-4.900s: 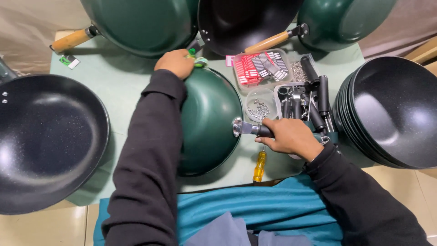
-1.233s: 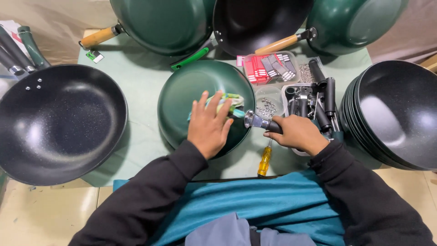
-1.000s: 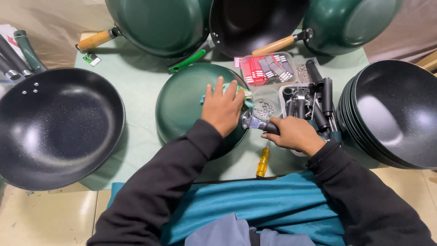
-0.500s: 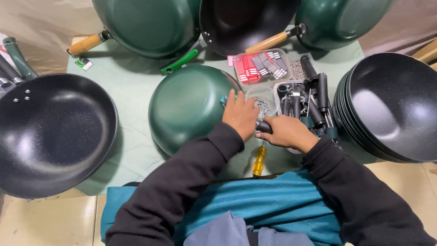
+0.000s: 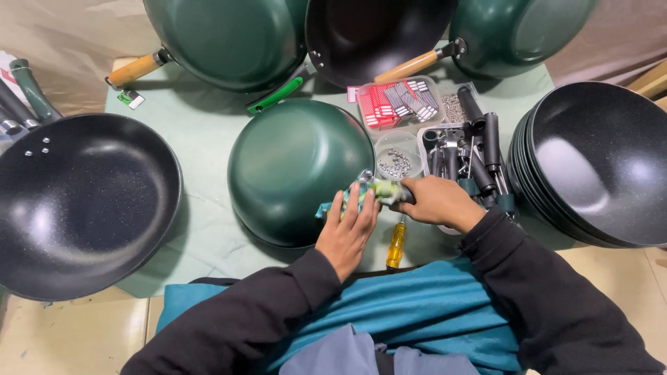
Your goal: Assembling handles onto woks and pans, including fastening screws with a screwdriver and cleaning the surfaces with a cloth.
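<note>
The right hand (image 5: 436, 203) covers the dark handle it grips, and the crumpled wrapper (image 5: 375, 191) hides where that handle meets the green pan (image 5: 295, 170). The tabletop's far edge pans are cut off. The small cup's (image 5: 397, 154) contents are too tiny to tell.

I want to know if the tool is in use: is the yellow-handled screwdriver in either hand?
No, the yellow-handled screwdriver lies on the table between the left hand and right hand, gripped by neither.

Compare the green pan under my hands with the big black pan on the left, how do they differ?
The green pan lies upside down, its smooth domed bottom up; the black pan sits open side up, showing a speckled inside. The black pan looks wider. The left hand rests on the green pan's rim; nothing touches the black one. Both are round and deep.
</note>
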